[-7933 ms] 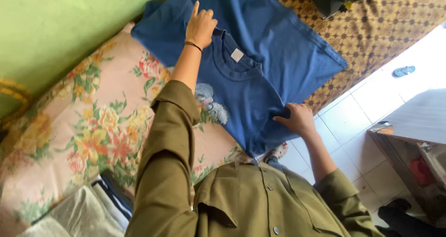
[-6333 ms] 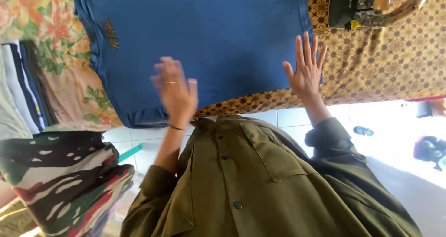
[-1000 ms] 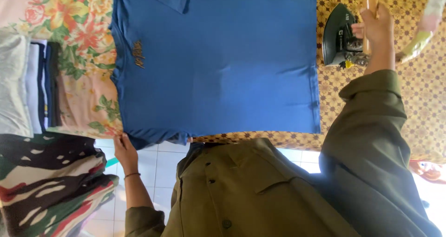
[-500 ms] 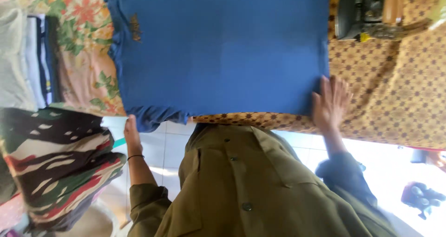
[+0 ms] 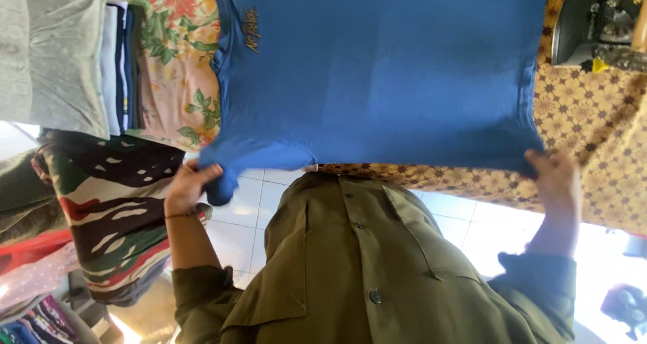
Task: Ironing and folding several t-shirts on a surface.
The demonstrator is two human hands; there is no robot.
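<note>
A blue T-shirt (image 5: 377, 74) of soft, matte knit lies spread flat, its broad rectangular body nearly free of creases, with a small gold-coloured mark near 1 upper corner. It rests across 2 covers that meet beneath it: a floral cloth (image 5: 172, 68) in pink, orange and green, and a brown patterned cloth (image 5: 586, 135) with a repeating flower motif.

The left hand (image 5: 187, 185) has its fingers curled closed around the shirt's near corner by the sleeve, where the fabric bunches into a rounded fold hanging just past the surface edge. The right hand (image 5: 556, 179) grips the opposite near corner, fingers hooked over the hem and thumb beneath as far as can be told. Both arms wear olive-green sleeves, and an olive buttoned shirt (image 5: 377, 270) fills the lower middle of the view.

A dark iron (image 5: 593, 27) sits on the brown cloth just beside the shirt's far right corner. At left, a stack of folded clothes (image 5: 81, 54) in grey, white and navy lies well apart from the shirt, with a camouflage-print fabric (image 5: 114, 209) heaped close to the left hand.

White floor tiles (image 5: 249, 202) show between the body and the surface edge, brightly lit toward the right. The shirt's near edge overhangs the surface slightly; the open strip of floor is narrow.
</note>
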